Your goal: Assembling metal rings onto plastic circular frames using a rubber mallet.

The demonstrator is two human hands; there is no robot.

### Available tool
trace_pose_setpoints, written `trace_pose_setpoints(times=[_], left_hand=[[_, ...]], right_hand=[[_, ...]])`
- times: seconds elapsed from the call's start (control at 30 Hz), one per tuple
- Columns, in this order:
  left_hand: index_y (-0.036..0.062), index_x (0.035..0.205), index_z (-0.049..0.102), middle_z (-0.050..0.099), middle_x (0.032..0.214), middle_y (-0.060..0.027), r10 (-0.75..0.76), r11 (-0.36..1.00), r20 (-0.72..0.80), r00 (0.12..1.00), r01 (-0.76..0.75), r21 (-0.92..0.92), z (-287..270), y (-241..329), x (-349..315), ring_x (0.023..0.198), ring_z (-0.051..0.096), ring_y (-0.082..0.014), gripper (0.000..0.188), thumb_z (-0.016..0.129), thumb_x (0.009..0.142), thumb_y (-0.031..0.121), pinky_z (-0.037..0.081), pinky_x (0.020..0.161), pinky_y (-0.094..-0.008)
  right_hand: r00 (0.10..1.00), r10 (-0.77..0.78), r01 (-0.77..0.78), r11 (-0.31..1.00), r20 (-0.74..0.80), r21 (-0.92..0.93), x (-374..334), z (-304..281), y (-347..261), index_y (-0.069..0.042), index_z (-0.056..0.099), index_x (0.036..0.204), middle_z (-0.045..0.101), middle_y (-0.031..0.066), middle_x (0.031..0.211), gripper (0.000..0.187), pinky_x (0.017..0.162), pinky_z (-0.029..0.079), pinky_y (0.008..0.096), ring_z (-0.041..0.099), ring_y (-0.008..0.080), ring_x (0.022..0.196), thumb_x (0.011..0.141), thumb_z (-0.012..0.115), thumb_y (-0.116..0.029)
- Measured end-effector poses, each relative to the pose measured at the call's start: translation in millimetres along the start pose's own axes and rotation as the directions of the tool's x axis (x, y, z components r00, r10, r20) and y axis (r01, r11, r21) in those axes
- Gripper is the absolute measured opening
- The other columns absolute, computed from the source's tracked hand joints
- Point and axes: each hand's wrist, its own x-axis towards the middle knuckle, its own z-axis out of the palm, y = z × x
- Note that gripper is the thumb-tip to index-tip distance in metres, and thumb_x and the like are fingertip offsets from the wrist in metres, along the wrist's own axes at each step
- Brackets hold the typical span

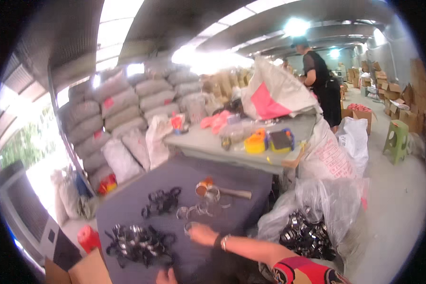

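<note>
1 shiny ring (187, 228), lower centre, is gripped in the fingers of the right hand (203, 235) over the desk (123, 207), while the left hand (165, 277), bottom edge, shows too little to tell its grip.

Near ring pile (139, 244): glossy, metallic-looking bands
Worktable top (199, 169): matt, smooth-looking
Bag at right (338, 196): clear, shiny, crinkled plastic
Stacked sacks (118, 103): dull, woven-looking
Carton (91, 270): matt cardboard
Green stool (396, 141): smooth plastic, by its look
</note>
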Motion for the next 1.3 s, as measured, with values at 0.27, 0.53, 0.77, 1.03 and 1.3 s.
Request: trace_pose_setpoints(times=[0.27, 0.53, 0.77, 1.03, 1.3], left_hand=[[-0.0067, 0.099, 0.058, 0.061, 0.089, -0.0062, -0.348, 0.746, 0.052, 0.936, 0.31, -0.59, -12, 32, 14, 0.072, 0.053, -0.0174, 0.022, 0.062, 0.087, 0.011, 0.046, 0.065, -0.0315], [-0.0037, 0.103, 0.056, 0.061, 0.089, -0.0085, -0.449, 0.281, 0.35, 0.822, 0.502, -0.818, -5, 33, 26, 0.073, 0.057, -0.0151, 0.016, 0.057, 0.087, 0.0, 0.047, 0.059, -0.0261], [-0.0003, 0.105, 0.054, 0.059, 0.086, -0.0087, -0.415, 0.304, 0.349, 0.84, 0.49, -0.817, -17, 43, 27, 0.07, 0.058, -0.0169, 0.017, 0.057, 0.088, 0.002, 0.047, 0.057, -0.0248], [0.0064, 0.098, 0.054, 0.052, 0.074, -0.0014, -0.527, 0.184, 0.361, 0.769, 0.518, -0.835, -46, 58, 21, 0.055, 0.047, -0.0105, 0.011, 0.057, 0.089, 0.0, 0.039, 0.048, -0.0218], [0.0056, 0.108, 0.056, 0.055, 0.076, -0.0005, -0.503, 0.254, 0.4, 0.766, 0.574, -0.779, -57, 91, 13, 0.055, 0.048, -0.0091, 0.025, 0.056, 0.086, -0.005, 0.04, 0.046, -0.0196]], right_hand=[[0.988, -0.098, 0.01, 0.809, 0.118, 0.588, -37, -12, -106, 0.001, 0.065, 0.092, 0.067, 0.0193, 0.086, 0.031, 0.067, 0.047, 0.038, 0.066, 0.0237, 0.075, 0.081, 0.064, -0.028], [0.979, -0.11, -0.061, 0.636, 0.169, 0.769, -46, -25, -123, 0.0, 0.068, 0.087, 0.069, 0.0117, 0.074, 0.022, 0.061, 0.046, 0.034, 0.059, 0.0149, 0.063, 0.085, 0.062, -0.022], [0.961, 0.042, -0.275, 0.293, 0.275, 0.916, -54, -29, -138, -0.001, 0.07, 0.083, 0.067, 0.0028, 0.07, 0.019, 0.058, 0.045, 0.0279, 0.055, 0.0087, 0.062, 0.086, 0.061, -0.017], [0.976, 0.173, -0.191, 0.413, 0.129, 0.891, -27, -30, -104, 0.0, 0.059, 0.085, 0.057, 0.011, 0.073, 0.022, 0.061, 0.044, 0.0365, 0.056, 0.0166, 0.067, 0.09, 0.055, -0.021], [0.995, 0.077, -0.069, 0.991, 0.07, -0.113, 1, -17, 3, -0.001, 0.065, 0.083, 0.064, 0.0173, 0.084, 0.017, 0.078, 0.05, 0.0439, 0.062, 0.0358, 0.087, 0.081, 0.057, -0.016]])
